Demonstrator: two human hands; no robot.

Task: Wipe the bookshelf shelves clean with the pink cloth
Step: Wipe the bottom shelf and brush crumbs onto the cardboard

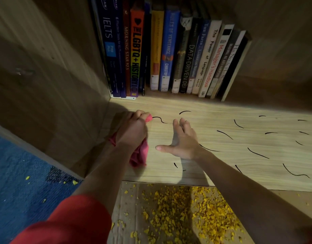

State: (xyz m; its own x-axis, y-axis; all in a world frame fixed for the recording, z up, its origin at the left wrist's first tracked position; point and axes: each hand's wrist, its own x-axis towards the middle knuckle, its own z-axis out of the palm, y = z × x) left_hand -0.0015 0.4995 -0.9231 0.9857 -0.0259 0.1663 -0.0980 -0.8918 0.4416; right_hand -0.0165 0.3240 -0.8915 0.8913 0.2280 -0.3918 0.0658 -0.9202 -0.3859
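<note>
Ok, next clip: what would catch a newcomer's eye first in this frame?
Probably the black squiggly marks scattered over the pale wooden shelf, mostly right of the hands. Next, the left hand gripping a bunched pink cloth near the shelf's left wall, while the right hand rests flat and open beside it. Yellow crumbs litter the cardboard below the shelf's front edge, and a row of books stands at the back.

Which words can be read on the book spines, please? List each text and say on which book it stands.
"IELTS": dark blue book
"MORNING STAR 92.5": brown book
"THE LGBTQ+ HISTORY", "DK": orange book
"RULES OF VENGEANCE", "CHRISTOP": blue book
"DATA-DRIVEN DEI": black book
"THE FAITH... AMERICAN SOLDIER": blue spine
"The Power of Language": white book
"Manager's Handbook": white spine, red letters
"His Needs": grey spine
Yellow book, small print: unreadable.
</note>
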